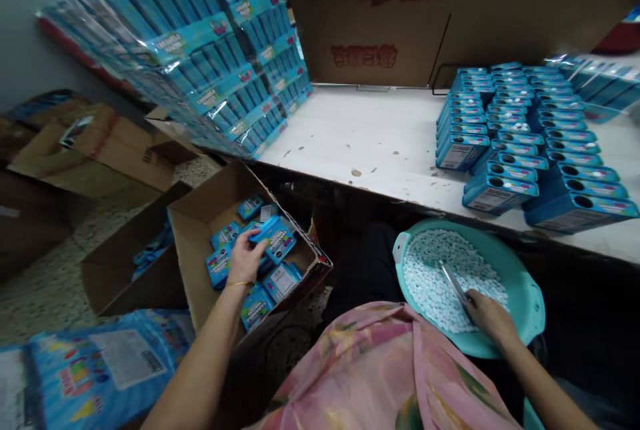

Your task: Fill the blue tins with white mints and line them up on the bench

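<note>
My left hand [246,258] is over an open cardboard box [200,217] at the lower left, its fingers closed on the edge of a small blue carton [276,238]. Other blue cartons [256,307] lie loosely under and around it. At the right, my right hand [487,313] grips a metal scoop [453,283], whose far end rests among small white candies [440,263]. These candies fill part of a turquoise basin [520,277].
Rows of upright blue cartons [493,193] with dark round openings stand on the white table [350,130]. Plastic-wrapped display packs [215,57] are stacked at the table's left. More cardboard boxes [110,150] and a blue bag [115,370] lie at the left.
</note>
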